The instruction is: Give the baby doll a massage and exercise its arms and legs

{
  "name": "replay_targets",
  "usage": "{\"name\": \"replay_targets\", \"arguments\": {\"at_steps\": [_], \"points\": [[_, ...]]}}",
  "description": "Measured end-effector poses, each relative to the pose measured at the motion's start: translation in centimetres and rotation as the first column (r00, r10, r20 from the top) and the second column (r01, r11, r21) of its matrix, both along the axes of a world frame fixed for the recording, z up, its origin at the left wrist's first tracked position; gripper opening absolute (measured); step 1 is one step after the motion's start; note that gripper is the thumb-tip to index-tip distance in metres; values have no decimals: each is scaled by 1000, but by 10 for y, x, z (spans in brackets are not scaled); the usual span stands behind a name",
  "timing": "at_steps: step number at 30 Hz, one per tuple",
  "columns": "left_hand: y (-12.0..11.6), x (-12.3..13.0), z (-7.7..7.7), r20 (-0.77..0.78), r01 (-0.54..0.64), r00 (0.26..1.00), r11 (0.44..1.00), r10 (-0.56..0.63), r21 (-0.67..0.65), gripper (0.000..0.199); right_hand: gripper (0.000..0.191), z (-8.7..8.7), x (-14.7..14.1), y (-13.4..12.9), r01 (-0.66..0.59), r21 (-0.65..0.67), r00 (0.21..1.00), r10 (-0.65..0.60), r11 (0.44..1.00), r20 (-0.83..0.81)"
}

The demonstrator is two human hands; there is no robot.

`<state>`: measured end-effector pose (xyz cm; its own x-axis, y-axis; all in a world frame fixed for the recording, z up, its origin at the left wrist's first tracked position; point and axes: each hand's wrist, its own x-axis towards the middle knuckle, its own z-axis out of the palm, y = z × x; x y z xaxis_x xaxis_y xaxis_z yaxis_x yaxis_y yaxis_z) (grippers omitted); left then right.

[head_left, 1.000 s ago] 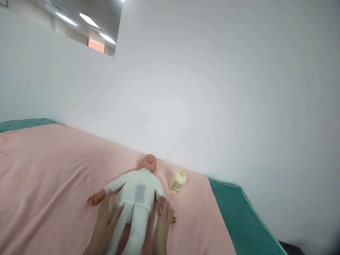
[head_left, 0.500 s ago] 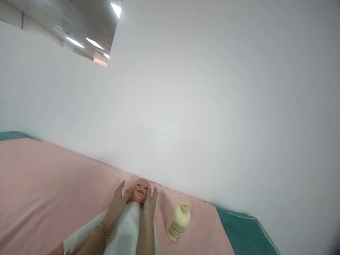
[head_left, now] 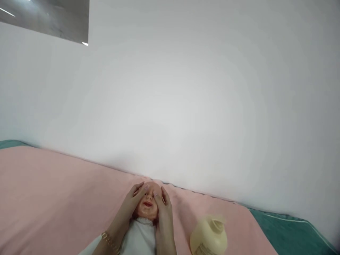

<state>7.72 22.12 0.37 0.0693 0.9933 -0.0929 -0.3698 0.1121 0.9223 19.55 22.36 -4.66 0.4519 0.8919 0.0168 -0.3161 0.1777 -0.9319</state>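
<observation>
Head view: fingers [head_left: 141, 193] of left hand [head_left: 130, 203] and right hand [head_left: 165, 211] spread, cupping doll's head [head_left: 148, 209]; thumbs now at eyes, previously beside cheeks. Contact shifts to upper face. Doll face-up on pink sheet [head_left: 53, 194].

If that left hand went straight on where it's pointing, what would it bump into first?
Most likely the doll's head; the left hand angles toward it, thumb seemingly touching, though depth is unclear.
</observation>
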Motion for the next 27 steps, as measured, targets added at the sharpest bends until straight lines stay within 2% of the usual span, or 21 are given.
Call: {"name": "replay_targets", "arguments": {"at_steps": [2,5,11,23,27], "points": [[0,-2,-3,-51,13,999,1000,-12,8,57,71,5,-3,-5,7,-20,998,-8,1000,-67],[-2,-3,1,-69,15,997,1000,-16,-14,61,70,17,-8,-13,42,-61,994,-48,997,-96],[-8,-6,18,-87,-39,996,990,27,-134,50,64,32,-12,-21,53,-134,993,-66,990,-97],[-9,-3,11,61,-16,998,999,19,-52,45,49,15,-3,-11,80,-61,993,-85,995,-87],[-9,-1,6,120,-49,992,999,47,12,40,46,18,-3,-13,74,-63,993,-79,995,-86]]}}
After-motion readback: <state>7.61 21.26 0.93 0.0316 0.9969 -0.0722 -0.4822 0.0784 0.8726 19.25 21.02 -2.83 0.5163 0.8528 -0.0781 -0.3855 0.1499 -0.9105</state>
